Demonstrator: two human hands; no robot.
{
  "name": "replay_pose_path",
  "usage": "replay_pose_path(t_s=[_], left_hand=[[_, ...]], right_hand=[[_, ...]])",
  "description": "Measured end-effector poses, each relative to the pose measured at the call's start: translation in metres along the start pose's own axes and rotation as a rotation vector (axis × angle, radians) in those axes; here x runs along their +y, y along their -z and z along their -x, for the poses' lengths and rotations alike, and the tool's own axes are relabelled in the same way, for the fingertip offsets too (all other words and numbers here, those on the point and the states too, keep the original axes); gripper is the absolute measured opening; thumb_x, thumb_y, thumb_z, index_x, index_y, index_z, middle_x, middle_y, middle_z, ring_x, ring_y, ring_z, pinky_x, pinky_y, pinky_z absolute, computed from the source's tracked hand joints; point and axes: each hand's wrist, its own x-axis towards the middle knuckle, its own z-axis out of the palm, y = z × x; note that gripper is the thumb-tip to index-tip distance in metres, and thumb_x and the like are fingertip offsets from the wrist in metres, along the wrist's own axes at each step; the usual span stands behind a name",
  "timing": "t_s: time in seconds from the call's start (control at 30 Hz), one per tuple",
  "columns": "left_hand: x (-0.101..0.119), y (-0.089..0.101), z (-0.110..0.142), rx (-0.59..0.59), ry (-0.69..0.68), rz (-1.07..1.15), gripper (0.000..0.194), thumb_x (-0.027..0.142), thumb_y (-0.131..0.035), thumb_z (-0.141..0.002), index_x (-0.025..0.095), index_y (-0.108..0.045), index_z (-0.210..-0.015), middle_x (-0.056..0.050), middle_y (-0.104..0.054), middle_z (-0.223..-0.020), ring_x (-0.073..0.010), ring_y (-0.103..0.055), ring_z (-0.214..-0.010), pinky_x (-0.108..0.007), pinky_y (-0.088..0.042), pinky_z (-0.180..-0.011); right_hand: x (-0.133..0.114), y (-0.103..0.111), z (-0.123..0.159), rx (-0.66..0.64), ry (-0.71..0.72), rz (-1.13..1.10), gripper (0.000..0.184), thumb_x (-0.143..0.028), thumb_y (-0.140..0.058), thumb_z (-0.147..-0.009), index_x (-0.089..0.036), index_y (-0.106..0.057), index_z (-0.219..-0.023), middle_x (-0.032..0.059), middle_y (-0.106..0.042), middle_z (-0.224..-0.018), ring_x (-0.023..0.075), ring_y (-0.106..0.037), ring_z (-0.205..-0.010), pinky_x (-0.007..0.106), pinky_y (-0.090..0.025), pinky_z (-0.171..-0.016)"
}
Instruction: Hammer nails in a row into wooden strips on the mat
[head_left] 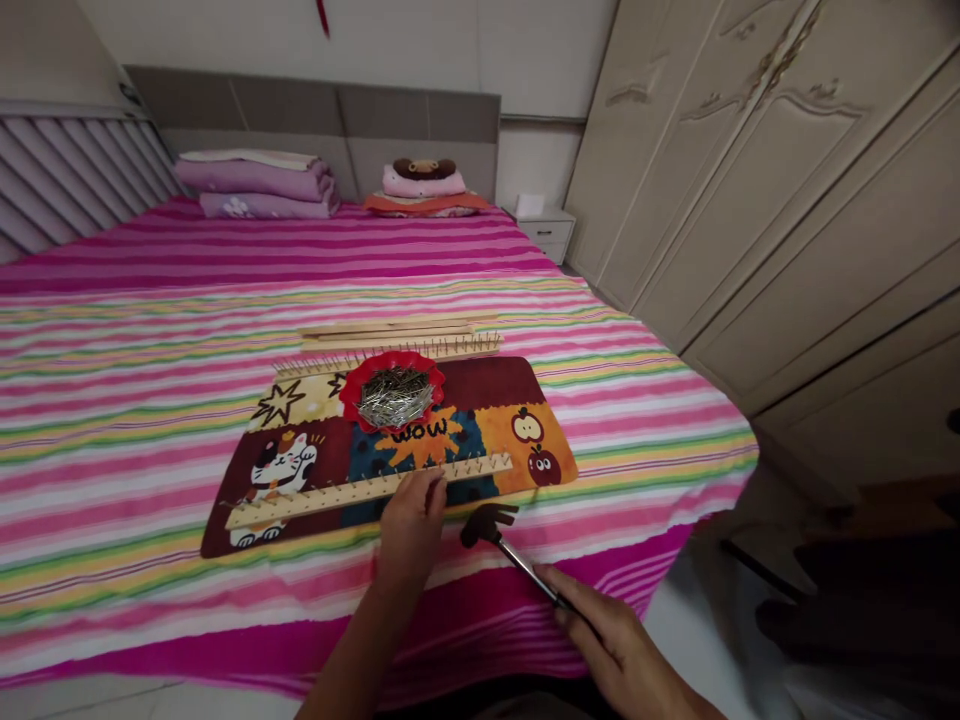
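Note:
My right hand is wrapped round the dark handle of a claw hammer, its head hanging just over the front of the bed. My left hand is closed, thumb and fingers together, at the near edge of a pale wooden strip. Whatever those fingers pinch is too small to make out. Nails stand in a row along the strip, which lies across a printed mat. Behind it, a red scalloped bowl holds a heap of loose nails.
Another nail-studded strip lies behind the bowl, with bare wooden strips beyond it. The striped bedspread covers the bed. Folded bedding is stacked by the headboard. Wardrobe doors rise on the right.

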Motion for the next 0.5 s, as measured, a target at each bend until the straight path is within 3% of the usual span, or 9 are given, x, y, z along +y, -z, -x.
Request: replay_pose_path(t_s=[0.17, 0.23, 0.37, 0.5], left_hand=[[-0.009, 0.043, -0.046, 0.087, 0.044, -0.204, 0.021, 0.031, -0.05, -0.08, 0.021, -0.067, -0.087, -0.005, -0.069, -0.087, -0.0184, -0.063, -0.081, -0.028, -0.047, -0.076], [-0.017, 0.05, -0.073, 0.036, 0.049, -0.316, 0.022, 0.028, -0.049, -0.079, 0.021, -0.068, -0.089, -0.006, -0.069, -0.091, -0.0203, -0.062, -0.085, -0.03, -0.046, -0.08], [-0.026, 0.04, -0.118, -0.181, 0.042, -0.473, 0.024, 0.023, -0.048, -0.077, 0.021, -0.071, -0.085, -0.009, -0.07, -0.092, -0.0223, -0.062, -0.088, -0.03, -0.045, -0.08], [-0.022, 0.021, -0.138, -0.415, 0.144, -0.547, 0.021, 0.022, -0.051, -0.073, 0.023, -0.072, -0.078, -0.007, -0.071, -0.079, -0.0199, -0.064, -0.077, -0.026, -0.044, -0.068]], right_hand=[[0.031, -0.022, -0.006, -0.023, -0.09, -0.077, 0.042, -0.028, -0.044, -0.092, -0.021, -0.05, -0.134, 0.0085, -0.058, -0.131, 0.0233, -0.053, -0.122, 0.04, -0.041, -0.104], [0.036, -0.027, -0.009, -0.022, -0.116, -0.095, 0.042, -0.029, -0.043, -0.093, -0.02, -0.05, -0.133, 0.0091, -0.061, -0.128, 0.023, -0.054, -0.12, 0.038, -0.042, -0.103], [0.042, -0.031, -0.011, 0.011, -0.1, -0.098, 0.042, -0.03, -0.043, -0.093, -0.021, -0.051, -0.133, 0.0081, -0.061, -0.128, 0.0229, -0.054, -0.12, 0.038, -0.043, -0.102], [0.045, -0.033, -0.01, 0.028, -0.089, -0.095, 0.041, -0.028, -0.045, -0.092, -0.022, -0.052, -0.132, 0.0077, -0.061, -0.128, 0.0228, -0.055, -0.12, 0.039, -0.042, -0.103]])
